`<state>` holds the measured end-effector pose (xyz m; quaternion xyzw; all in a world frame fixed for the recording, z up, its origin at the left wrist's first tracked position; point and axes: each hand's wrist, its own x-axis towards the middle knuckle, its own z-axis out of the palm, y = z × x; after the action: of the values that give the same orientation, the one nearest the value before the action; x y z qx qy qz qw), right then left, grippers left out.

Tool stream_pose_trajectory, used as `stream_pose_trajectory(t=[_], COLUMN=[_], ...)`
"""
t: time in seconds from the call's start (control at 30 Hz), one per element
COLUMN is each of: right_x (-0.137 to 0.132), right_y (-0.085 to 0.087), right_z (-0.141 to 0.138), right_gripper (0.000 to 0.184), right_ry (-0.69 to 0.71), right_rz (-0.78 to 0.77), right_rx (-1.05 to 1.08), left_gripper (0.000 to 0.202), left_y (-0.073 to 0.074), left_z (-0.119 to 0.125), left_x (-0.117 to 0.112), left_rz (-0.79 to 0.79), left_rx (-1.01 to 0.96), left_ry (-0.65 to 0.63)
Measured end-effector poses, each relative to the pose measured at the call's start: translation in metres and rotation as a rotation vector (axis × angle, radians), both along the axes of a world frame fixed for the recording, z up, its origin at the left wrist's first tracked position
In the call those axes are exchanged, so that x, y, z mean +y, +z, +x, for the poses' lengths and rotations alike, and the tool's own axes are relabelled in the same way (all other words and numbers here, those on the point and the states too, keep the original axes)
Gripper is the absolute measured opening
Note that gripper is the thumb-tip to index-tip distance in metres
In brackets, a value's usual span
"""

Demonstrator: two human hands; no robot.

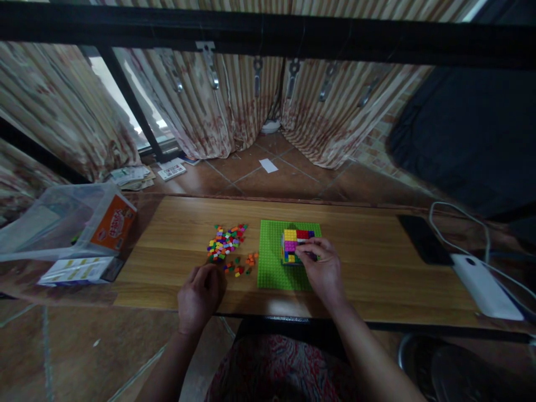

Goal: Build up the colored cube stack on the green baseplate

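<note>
the brick block [294,241] sits on the green baseplate [274,273], mid-tabletop [377,262]. my right hand [323,269] pinches its near right edge with the fingers. i judge it light, rigid and slick: grip the side walls. my left hand [200,295] lies curled beside the loose bricks [225,245]; i cannot tell whether it holds anything.

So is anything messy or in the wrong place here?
A little: loose bricks lie scattered on the table left of the green baseplate. On the floor, papers lie spread by the curtain, and one white slip sits alone. The block build under the right hand looks straight.
</note>
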<state>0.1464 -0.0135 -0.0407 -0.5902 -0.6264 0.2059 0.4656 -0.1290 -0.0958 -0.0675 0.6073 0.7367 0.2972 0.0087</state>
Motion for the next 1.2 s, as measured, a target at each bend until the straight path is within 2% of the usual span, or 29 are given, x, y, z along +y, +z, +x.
stream_pose_trajectory(t=[0.23,0.4,0.53,0.63,0.73,0.83,1.07,1.2], right_x=[-0.002,-0.011,-0.022,-0.03,-0.033,-0.03,-0.026,-0.026], right_y=[0.003,0.007,0.012,0.014,0.014,0.01,-0.004,-0.001], right_z=[0.003,0.021,0.028,0.013,-0.012,-0.029,-0.03,-0.03], right_gripper=[0.014,0.018,0.02,0.026,0.044,0.06,0.075,0.076], right_ry=[0.037,-0.081,-0.074,0.036,0.173,0.219,0.243,0.243], right_rz=[0.036,0.143,0.196,0.207,0.16,0.085,0.042,0.042], right_rx=[0.008,0.084,-0.084,-0.281,-0.461,-0.601,-0.702,-0.681], left_gripper=[0.017,0.016,0.016,0.017,0.017,0.017,0.016,0.017], left_y=[-0.001,-0.001,0.0,0.0,0.0,-0.001,0.001,0.001], left_z=[-0.001,-0.001,-0.001,0.0,-0.001,-0.001,-0.002,-0.002], left_x=[0.001,0.0,0.0,0.0,0.0,0.0,0.0,0.001], left_rz=[0.008,-0.001,-0.011,-0.009,-0.003,0.001,0.015,-0.005], left_rx=[0.014,-0.007,0.002,0.015,0.007,-0.006,-0.002,0.018], left_ry=[-0.018,-0.014,-0.007,0.0,-0.005,-0.009,-0.029,-0.021])
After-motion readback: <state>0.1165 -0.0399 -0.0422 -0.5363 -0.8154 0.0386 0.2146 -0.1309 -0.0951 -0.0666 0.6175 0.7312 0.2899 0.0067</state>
